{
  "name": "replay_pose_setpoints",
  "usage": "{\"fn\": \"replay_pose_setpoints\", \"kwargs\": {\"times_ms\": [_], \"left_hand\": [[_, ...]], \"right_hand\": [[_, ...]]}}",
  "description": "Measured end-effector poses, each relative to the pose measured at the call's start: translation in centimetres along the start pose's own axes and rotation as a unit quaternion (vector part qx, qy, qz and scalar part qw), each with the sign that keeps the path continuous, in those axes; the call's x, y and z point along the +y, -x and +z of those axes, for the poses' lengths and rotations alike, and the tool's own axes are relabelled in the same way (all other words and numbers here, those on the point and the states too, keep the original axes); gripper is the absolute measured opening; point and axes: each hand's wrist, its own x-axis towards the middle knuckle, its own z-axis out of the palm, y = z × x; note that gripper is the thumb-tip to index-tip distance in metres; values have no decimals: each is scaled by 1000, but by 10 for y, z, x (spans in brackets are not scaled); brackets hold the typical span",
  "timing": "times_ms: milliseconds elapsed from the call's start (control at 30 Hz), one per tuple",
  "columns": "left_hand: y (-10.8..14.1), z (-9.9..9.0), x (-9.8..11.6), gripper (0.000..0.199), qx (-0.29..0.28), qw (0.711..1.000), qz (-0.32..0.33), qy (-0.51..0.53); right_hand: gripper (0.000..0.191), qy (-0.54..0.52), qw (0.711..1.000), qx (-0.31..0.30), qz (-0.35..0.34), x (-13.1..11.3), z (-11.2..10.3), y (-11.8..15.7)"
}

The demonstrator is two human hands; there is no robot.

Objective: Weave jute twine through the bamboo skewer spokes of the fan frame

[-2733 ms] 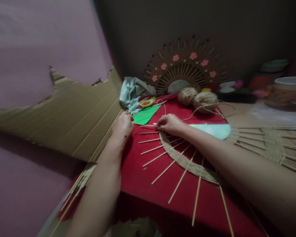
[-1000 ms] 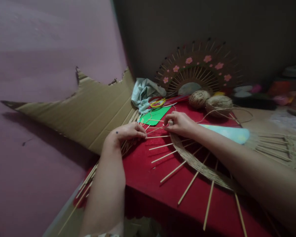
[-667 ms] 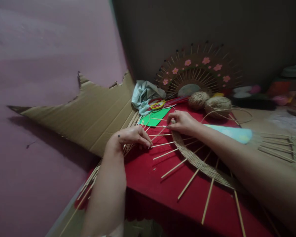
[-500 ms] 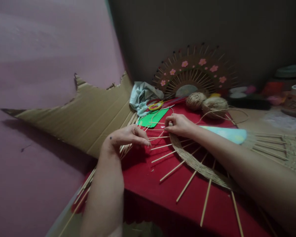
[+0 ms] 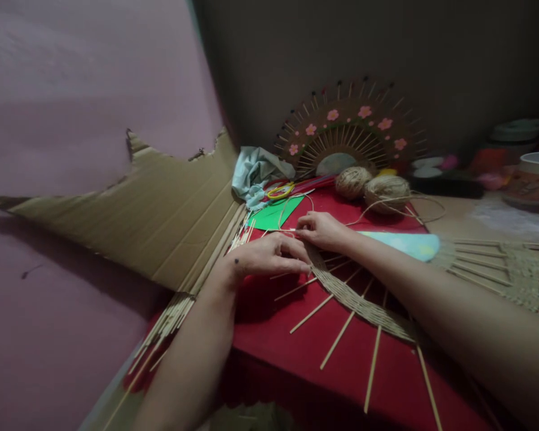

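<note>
A half-round woven fan [image 5: 363,305] of twine on thin sticks lies in front of me, its bare stick ends fanning out toward the table's front edge. My right hand [image 5: 326,231] is closed at the far end of the woven band, fingertips pinched on it. Just left of it, my left hand [image 5: 276,254] reaches over the sticks, its thumb and fingers drawn together at the band's outer edge. What lies between those fingertips is too small to make out. A loose strand of twine [image 5: 312,202] curves past the right hand.
Two balls of twine [image 5: 386,193], yellow-handled scissors [image 5: 281,191], green paper [image 5: 276,214] and a crumpled cloth [image 5: 258,170] lie behind. A flower-painted fan [image 5: 348,129] leans on the wall. Cardboard [image 5: 161,221] and spare sticks [image 5: 168,320] stand left; a cup [image 5: 536,182] sits right.
My left hand has moved right, from over the stick ends to the edge of the woven band. My right hand stays at the band's far end. The view has shifted slightly.
</note>
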Motion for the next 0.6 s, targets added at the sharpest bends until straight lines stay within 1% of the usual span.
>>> {"fn": "replay_pose_setpoints", "kwargs": {"times_ms": [33,133,233,333,433,500,600], "left_hand": [[1,0,0,21,33,999,6,0],[4,-1,-1,15,145,989,24,-20],[3,-1,-4,14,209,975,30,-64],[-1,0,-11,14,242,966,31,-82],[-5,1,-19,15,269,959,23,-87],[-7,2,-24,16,283,954,13,-95],[-10,3,-30,18,294,950,1,-106]], "right_hand": [[15,-4,1000,0,-1,2,1,0],[18,-13,1000,3,-2,7,4,-1],[18,-22,1000,8,-1,9,6,-2],[13,-35,999,15,1,8,5,-2],[12,-59,998,35,-1,4,-1,-3],[15,-83,995,58,1,-1,-10,-3],[19,-118,989,87,9,-8,-30,-5]]}}
